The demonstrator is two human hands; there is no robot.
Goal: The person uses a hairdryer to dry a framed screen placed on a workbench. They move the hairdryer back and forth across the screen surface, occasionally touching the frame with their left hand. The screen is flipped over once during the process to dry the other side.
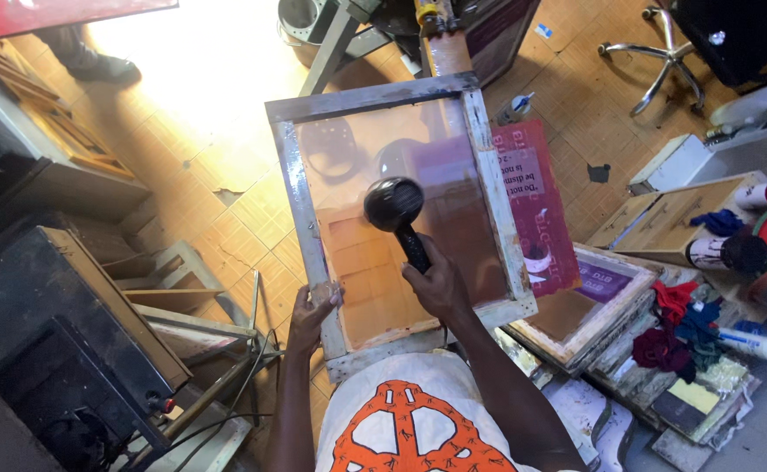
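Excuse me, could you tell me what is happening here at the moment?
A person stands over a tiled floor holding a wooden-framed mesh screen. The left hand grips the frame's lower left corner, holding it up off the floor. The right hand holds a black hair dryer by its handle, with its head over the translucent mesh. To the right, more framed screens, rags and bottles are piled up.
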